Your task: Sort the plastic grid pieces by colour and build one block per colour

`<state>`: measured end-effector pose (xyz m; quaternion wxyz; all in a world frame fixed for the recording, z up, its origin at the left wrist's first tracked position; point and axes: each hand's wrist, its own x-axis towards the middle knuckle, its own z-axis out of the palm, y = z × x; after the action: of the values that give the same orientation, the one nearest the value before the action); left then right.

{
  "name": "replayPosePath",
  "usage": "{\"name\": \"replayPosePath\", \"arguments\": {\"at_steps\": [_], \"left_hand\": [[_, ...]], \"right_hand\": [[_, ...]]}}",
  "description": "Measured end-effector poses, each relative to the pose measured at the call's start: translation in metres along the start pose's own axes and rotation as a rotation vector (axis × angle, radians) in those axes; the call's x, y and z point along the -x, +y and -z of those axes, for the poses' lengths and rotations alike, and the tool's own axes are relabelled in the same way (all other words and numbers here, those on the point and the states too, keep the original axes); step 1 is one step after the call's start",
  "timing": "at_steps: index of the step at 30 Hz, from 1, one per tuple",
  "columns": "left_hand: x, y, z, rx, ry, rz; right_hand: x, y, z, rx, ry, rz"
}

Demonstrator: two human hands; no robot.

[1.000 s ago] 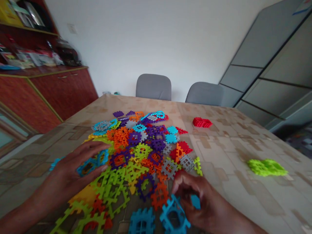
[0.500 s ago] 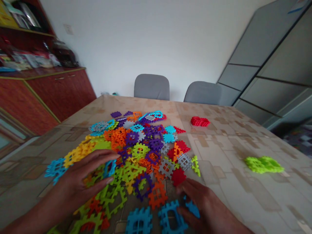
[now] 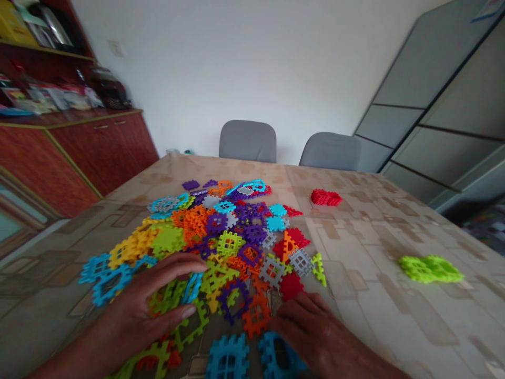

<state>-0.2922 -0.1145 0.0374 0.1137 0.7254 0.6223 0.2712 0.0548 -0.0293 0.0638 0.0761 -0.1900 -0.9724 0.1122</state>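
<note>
My left hand (image 3: 145, 300) curves above the near left of a pile of notched plastic building pieces (image 3: 229, 245). Its thumb and fingers are closed around a blue building piece (image 3: 193, 287), seen nearly edge-on. My right hand (image 3: 311, 331) is low at the pile's near right side. Its fingers curl down over the right edge of a blue building piece with an arched opening (image 3: 269, 355), hiding part of it. Left of that lies a blue window piece (image 3: 228, 358). An orange window piece (image 3: 256, 313) and a red piece (image 3: 292, 287) lie close to my right fingers.
Away from the pile, a red stack of pieces (image 3: 325, 197) and a lime green stack (image 3: 430, 268) stand on the patterned tabletop (image 3: 366, 231). Two grey chairs (image 3: 248, 139) are behind the table. More blue pieces (image 3: 112, 284) lie left of my left hand.
My left hand has moved right and nearer with its blue piece, uncovering blue pieces behind it. My right hand has shifted left over the arched blue piece; the blue piece under it is now hidden.
</note>
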Motion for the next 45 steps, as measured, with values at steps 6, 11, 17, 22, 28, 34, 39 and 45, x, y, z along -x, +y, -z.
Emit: {"name": "replayPosePath", "arguments": {"at_steps": [6, 11, 17, 22, 28, 34, 39, 45], "left_hand": [[0.001, 0.005, -0.011, 0.026, 0.093, 0.008], [0.0, 0.009, -0.014, 0.009, 0.123, -0.038], [-0.001, 0.017, -0.008, 0.013, 0.069, -0.018], [0.0, 0.022, -0.012, 0.097, 0.099, 0.036], [0.0, 0.02, -0.013, 0.131, 0.1, 0.063], [-0.002, 0.02, -0.015, 0.149, 0.105, 0.074], [-0.002, 0.021, -0.011, 0.157, 0.045, 0.022], [0.003, 0.024, -0.01, 0.547, -0.025, 0.057]], "right_hand": [[-0.001, -0.004, 0.006, -0.048, 0.012, -0.164], [-0.006, -0.005, 0.014, -0.1, -0.064, -0.113], [-0.008, -0.006, 0.004, -0.054, -0.07, 0.077], [-0.008, -0.007, -0.007, -0.046, -0.092, 0.033], [0.002, -0.01, -0.006, 0.046, 0.025, -0.151], [0.004, -0.008, -0.014, 0.111, 0.033, -0.192], [0.004, -0.005, 0.01, 0.008, -0.019, -0.006], [-0.005, -0.01, 0.004, -0.073, -0.089, 0.013]]}}
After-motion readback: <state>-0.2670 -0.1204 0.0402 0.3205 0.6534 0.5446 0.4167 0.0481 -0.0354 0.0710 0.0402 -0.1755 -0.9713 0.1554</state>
